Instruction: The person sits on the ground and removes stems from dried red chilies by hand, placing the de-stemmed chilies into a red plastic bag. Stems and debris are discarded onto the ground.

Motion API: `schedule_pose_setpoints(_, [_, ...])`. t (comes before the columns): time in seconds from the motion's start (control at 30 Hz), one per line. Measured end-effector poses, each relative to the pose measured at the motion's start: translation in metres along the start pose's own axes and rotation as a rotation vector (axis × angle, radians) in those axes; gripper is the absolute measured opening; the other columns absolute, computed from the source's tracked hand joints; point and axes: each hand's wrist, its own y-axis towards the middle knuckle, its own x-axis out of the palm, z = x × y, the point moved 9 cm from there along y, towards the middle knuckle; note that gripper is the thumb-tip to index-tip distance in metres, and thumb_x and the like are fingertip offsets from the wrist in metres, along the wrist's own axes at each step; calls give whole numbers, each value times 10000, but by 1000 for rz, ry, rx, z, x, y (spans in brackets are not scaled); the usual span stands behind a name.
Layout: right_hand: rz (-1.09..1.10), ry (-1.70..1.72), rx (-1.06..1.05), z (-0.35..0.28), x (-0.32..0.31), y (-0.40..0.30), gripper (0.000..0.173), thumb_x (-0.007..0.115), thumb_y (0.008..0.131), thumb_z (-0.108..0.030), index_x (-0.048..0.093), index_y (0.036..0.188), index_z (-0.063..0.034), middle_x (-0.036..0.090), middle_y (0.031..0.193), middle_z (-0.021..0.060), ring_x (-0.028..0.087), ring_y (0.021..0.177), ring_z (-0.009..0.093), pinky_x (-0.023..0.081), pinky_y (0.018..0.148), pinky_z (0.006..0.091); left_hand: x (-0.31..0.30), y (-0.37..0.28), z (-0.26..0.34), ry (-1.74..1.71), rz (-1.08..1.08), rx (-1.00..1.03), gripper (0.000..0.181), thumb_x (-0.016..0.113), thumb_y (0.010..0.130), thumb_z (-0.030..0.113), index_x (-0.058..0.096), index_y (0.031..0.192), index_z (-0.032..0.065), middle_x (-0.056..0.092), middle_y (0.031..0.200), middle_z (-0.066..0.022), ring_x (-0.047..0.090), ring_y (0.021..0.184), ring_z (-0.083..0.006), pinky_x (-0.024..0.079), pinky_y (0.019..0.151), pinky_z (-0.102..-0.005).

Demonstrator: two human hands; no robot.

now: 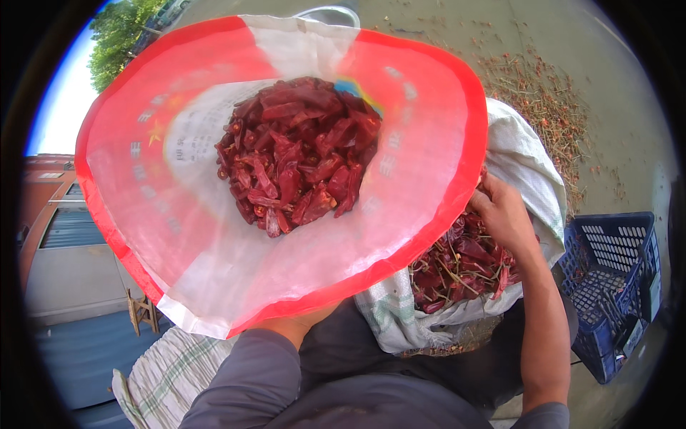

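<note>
A large woven plastic sack (450, 112), red-edged and printed, gapes wide in front of me with dried red chili peppers (300, 155) deep inside. Its lower rim covers most of my left hand (313, 317), whose wrist passes beneath the sack; its fingers are hidden. At the right edge, my right hand (502, 212) pinches the sack's red rim, fingertips partly concealed. Below that hand sits a second sack (388, 305), white with green stripes, its mouth rolled down around dried chilies (471, 252) with stems still on them.
To the right stands a blue plastic crate (616, 241). Loose stems and chili scraps (541, 102) lie strewn over the concrete floor (621, 123). A folded striped woven sack (166, 370) is at lower left, near a small wooden stool (142, 311). A metal basin rim (335, 9) shows behind the raised sack.
</note>
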Motion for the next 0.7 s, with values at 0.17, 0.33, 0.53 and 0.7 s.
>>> schedule_pose_setpoints(0.17, [20, 17, 119, 5, -16, 1, 386, 659, 1009, -333, 600, 865, 21, 626, 732, 73, 560, 690, 145, 471, 640, 332, -1, 1, 1, 36, 22, 16, 167, 720, 942, 211, 695, 1024, 68, 675, 859, -122, 657, 817, -235, 510, 745, -390])
schedule_pose_setpoints(0.33, [102, -33, 3, 19, -29, 12, 505, 608, 1028, -431, 637, 833, 34, 612, 671, 145, 571, 629, 220, 467, 626, 398, 2, 10, 7, -22, 34, 28, 178, 720, 954, 229, 695, 1041, 76, 681, 882, -118, 661, 839, -223, 510, 762, -387])
schedule_pose_setpoints(0.53, [79, -60, -65, -9, -24, 12, 491, 569, 1025, -427, 701, 856, 14, 659, 724, 251, 677, 687, 404, 521, 664, 467, 25, 12, -27, -451, -51, 60, 206, 616, 1027, 62, 632, 1223, 2, 715, 1070, -57, 668, 982, -129, 543, 888, -288])
schedule_pose_setpoints(0.7, [147, -383, -128, -17, -25, 8, 470, 553, 1033, -380, 646, 797, 16, 637, 729, 262, 646, 712, 456, 493, 641, 497, 15, 10, -16, -277, 39, 106, 202, 692, 976, 175, 679, 1137, 53, 713, 939, -103, 677, 833, -179, 518, 757, -346])
